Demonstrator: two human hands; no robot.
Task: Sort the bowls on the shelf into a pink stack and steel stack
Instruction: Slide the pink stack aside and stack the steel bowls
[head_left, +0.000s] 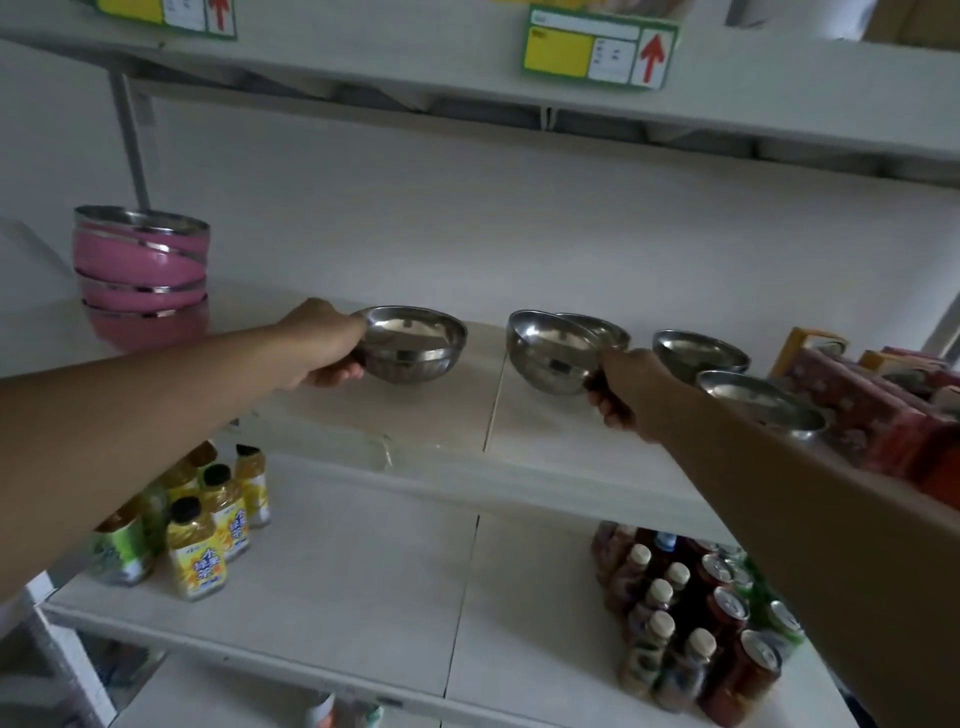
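A stack of pink bowls (141, 278) stands at the left end of the middle shelf (441, 415). My left hand (324, 343) grips the rim of an upright steel bowl (413, 345) near the shelf's middle. My right hand (623, 387) holds a second steel bowl (550, 358), tilted with its opening facing left. Just behind it sits another steel bowl (605, 327), mostly hidden. Two more steel bowls (698, 351) (761, 402) rest further right, the nearer one partly behind my right forearm.
Red and orange boxes (872, 405) crowd the shelf's right end. On the lower shelf stand yellow juice bottles (208, 525) at the left and dark bottles and cans (691, 618) at the right. An upper shelf with a price tag (597, 49) hangs overhead.
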